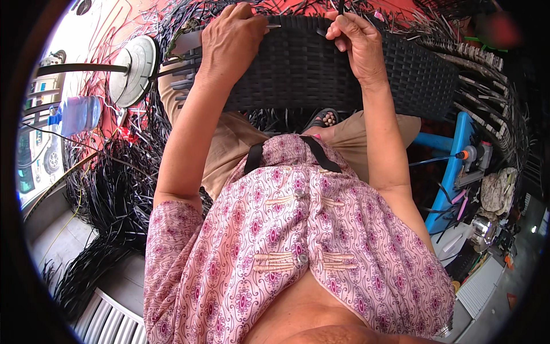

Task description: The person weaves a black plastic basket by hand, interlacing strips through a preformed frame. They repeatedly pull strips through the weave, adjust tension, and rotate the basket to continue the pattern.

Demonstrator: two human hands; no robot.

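**Strip at the panel's far edge, right hand on it**

Pink patterned cloth of the person's shirt (298,241) fills the near foreground, and beyond it a black woven plastic-wicker panel (321,69) lies across the lap, its long axis running left to right. Both hands work at its far top edge. The right hand (358,43) has its fingers (342,26) pinched together on a thin black plastic weaving strip (340,7) that rises straight up from that edge, away from the body. The left hand (232,40) lies knuckles-up over the same edge, well to the left, fingers curled down onto the weave; a pale slim end (274,26) pokes out beside them toward the right hand, though whether it is a tool or a strip end, and whether it is clamped, I cannot tell. The upright strip therefore sits in the right hand, with the left apart along the edge. Loose black strips (109,189) lie heaped on the floor at left.
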